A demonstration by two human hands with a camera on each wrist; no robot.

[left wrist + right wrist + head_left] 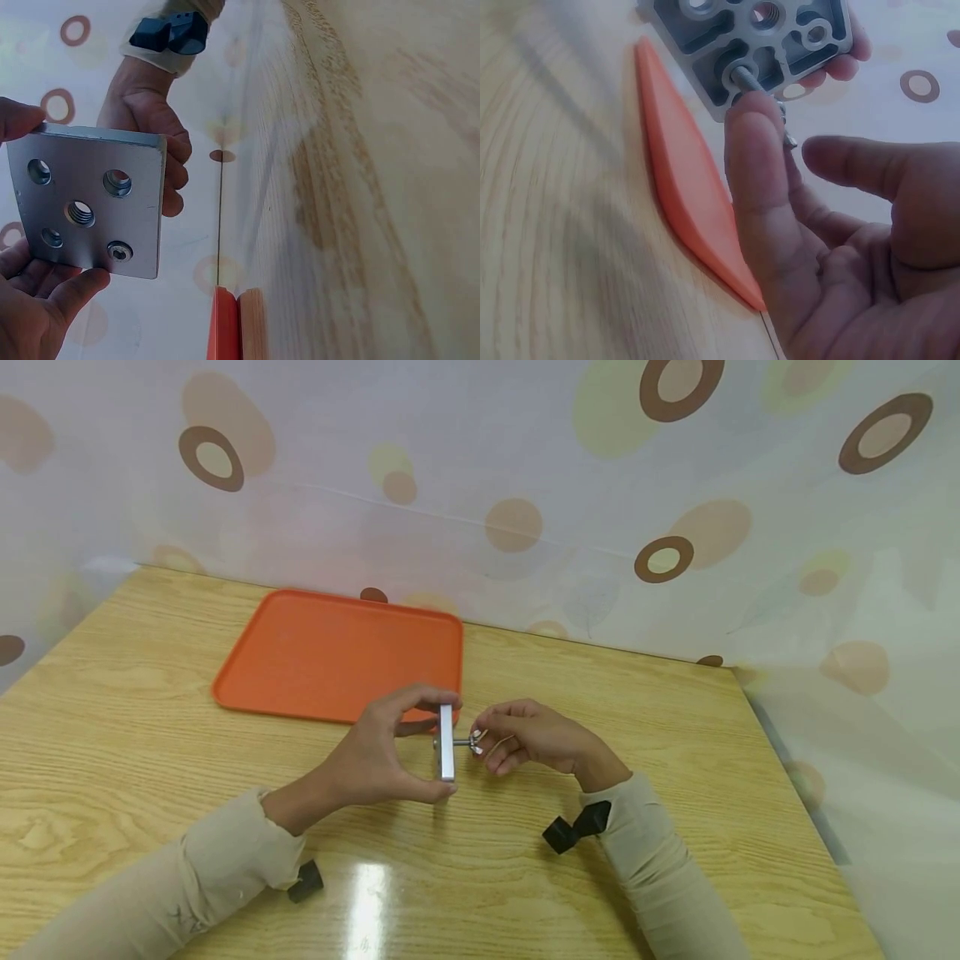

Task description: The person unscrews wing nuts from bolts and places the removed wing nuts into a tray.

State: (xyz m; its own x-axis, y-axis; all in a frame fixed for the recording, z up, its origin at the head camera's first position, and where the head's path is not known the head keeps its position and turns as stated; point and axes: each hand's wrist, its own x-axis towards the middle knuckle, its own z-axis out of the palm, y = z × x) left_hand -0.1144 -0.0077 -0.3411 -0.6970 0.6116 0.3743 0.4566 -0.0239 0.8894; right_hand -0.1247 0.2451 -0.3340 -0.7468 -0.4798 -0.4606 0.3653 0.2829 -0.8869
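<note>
My left hand (375,758) grips a square metal plate (447,747) by its opposite edges and holds it upright above the table. In the left wrist view the plate's flat face shows several holes and a hex-socket bolt head (120,251) in one corner. The bolt's threaded shank (746,77) comes out of the plate's ribbed back. A wing nut (476,742) sits toward its free end. My right hand (543,739) has its fingers around the wing nut, the forefinger right beside it. In the right wrist view a small gap shows between the thumb (847,159) and the nut.
An orange tray (337,652) lies flat on the wooden table (637,710) behind the left hand. A patterned sheet (465,443) hangs along the table's back and right. Black wrist devices (577,828) are on both sleeves.
</note>
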